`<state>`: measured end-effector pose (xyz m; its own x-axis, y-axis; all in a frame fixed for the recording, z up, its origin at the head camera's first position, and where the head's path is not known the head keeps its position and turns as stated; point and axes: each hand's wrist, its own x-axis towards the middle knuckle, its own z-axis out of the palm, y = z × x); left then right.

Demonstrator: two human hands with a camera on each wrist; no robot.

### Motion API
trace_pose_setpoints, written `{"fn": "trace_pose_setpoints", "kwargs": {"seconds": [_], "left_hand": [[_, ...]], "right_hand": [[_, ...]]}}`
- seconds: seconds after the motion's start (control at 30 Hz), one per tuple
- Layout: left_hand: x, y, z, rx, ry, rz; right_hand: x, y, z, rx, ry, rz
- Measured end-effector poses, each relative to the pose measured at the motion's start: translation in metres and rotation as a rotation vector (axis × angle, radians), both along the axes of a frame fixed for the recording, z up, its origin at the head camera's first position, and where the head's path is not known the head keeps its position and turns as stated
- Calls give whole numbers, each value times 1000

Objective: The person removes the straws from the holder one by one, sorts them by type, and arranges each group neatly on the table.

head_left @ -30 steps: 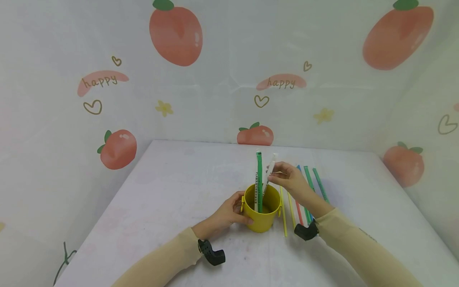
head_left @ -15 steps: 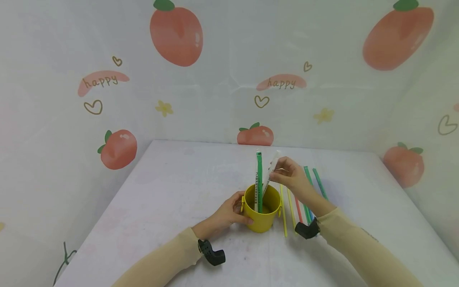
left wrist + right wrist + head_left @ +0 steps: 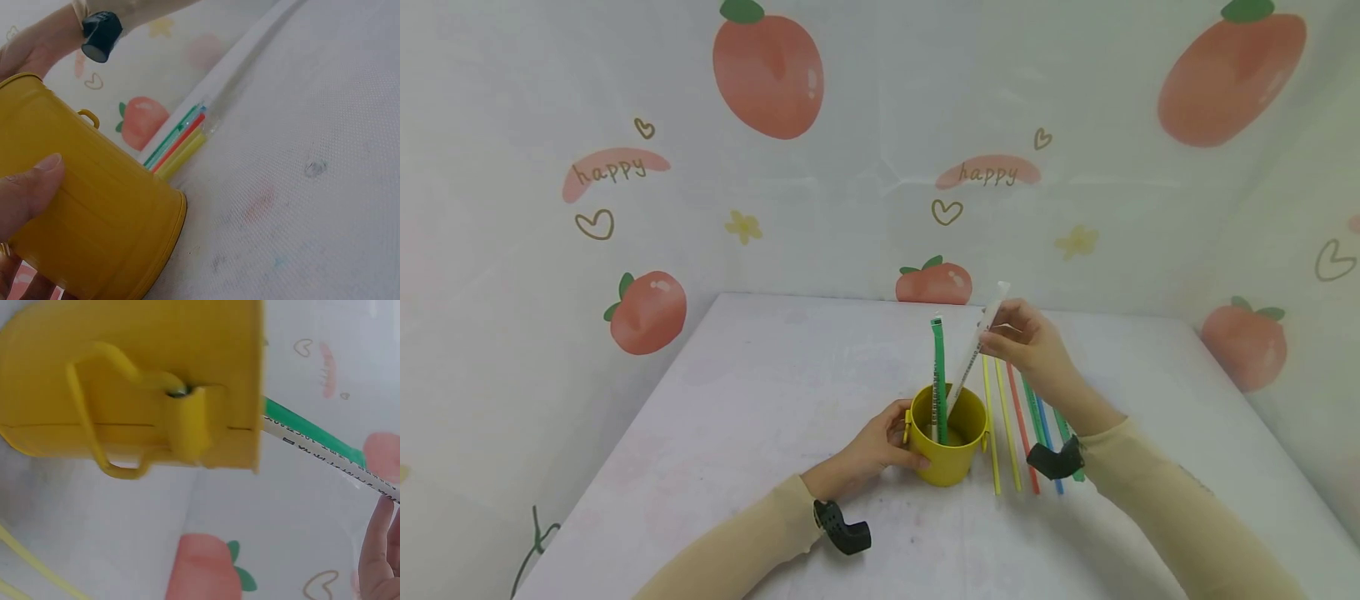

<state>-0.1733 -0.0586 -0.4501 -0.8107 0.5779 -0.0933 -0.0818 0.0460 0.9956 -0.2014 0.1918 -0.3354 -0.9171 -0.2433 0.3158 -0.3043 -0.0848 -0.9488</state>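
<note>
My left hand (image 3: pixel 880 442) holds the side of a small yellow bucket (image 3: pixel 946 464), its thumb (image 3: pixel 37 190) pressed on the wall in the left wrist view. My right hand (image 3: pixel 1030 337) pinches a white printed straw (image 3: pixel 973 354) near its upper end. That straw slants up to the right, its lower end within the bucket's mouth. A green wrapped straw (image 3: pixel 939 358) stands upright in the bucket, with another white straw (image 3: pixel 935 408) close behind it. In the right wrist view, a wire handle (image 3: pixel 84 419) hangs on the bucket's side.
Right of the bucket, several straws lie side by side on the white table (image 3: pixel 790 367): yellow (image 3: pixel 994 450), red (image 3: pixel 1021 417), blue (image 3: pixel 1042 417) and green (image 3: pixel 1063 429). My right forearm passes over part of them. A fruit-printed cloth (image 3: pixel 850 208) hangs behind the table.
My right hand has risen and moved right, drawing the white straw further up out of the bucket. The green straw leans slightly more left. My left hand and the bucket stay put.
</note>
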Motion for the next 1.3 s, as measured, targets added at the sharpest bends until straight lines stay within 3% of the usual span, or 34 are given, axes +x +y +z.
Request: {"fn": "trace_pose_setpoints", "kwargs": {"seconds": [0.4, 0.6, 0.93, 1.1, 1.3], "left_hand": [[-2, -1, -3, 1, -3, -7], [-1, 0, -2, 1, -9, 1], [-1, 0, -2, 13, -1, 7], [0, 0, -1, 15, -5, 8], [0, 1, -1, 14, -8, 13]], "right_hand": [[-9, 14, 27, -119, 104, 18], [-11, 21, 38, -202, 96, -22], [-20, 40, 48, -441, 59, -28], [-27, 55, 48, -435, 69, -77], [-33, 73, 40, -311, 48, -215]]}}
